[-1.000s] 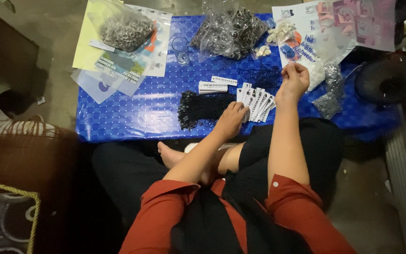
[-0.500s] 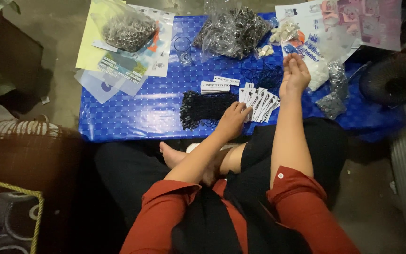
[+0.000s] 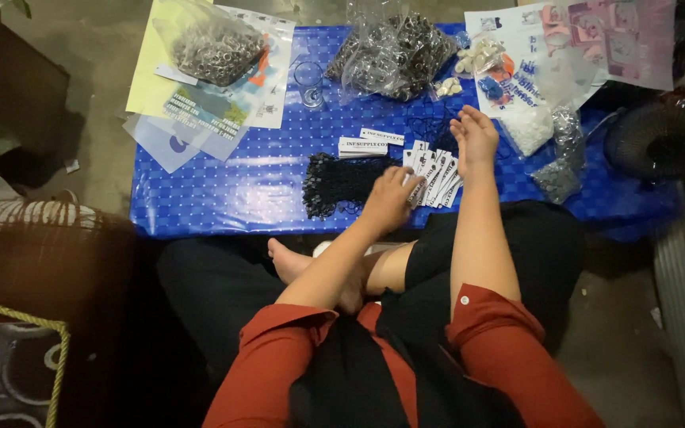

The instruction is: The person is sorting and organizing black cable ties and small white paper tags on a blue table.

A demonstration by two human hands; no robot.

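Left hand [image 3: 388, 200] rests curled on fanned white tags [image 3: 435, 176] beside black string bundle [image 3: 338, 182]; grasp unclear. Right hand [image 3: 476, 139] open, flat, empty on blue table [image 3: 223, 186].

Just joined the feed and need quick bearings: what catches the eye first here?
The bright blue table stands out, strewn with clear bags of small metal parts at its far edge. At the near edge, the left hand rests on a fan of white tags beside a black cord bundle. The right hand is open just past the tags.
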